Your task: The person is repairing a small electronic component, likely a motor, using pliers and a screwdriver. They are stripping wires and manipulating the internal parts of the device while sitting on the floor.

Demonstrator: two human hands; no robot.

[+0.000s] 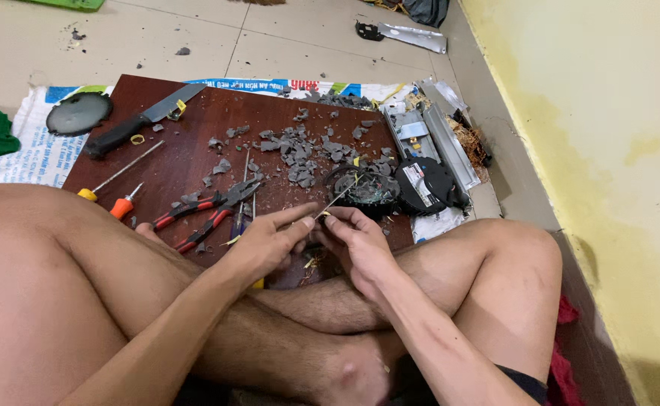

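Tiled floor carries a dark brown board (194, 120), our work surface, at mid frame. Just below centre, our left hand (264, 244) and right hand (358, 242) both pinch a thin metal rod (337, 201), fingers closed on it, its far end at a broken black round part (371, 189). Grey broken bits (300, 150) lie scattered above. Left of our hands lie red-handled pliers (206, 210), two screwdrivers (119, 173) and a knife (142, 120) toward the upper left.
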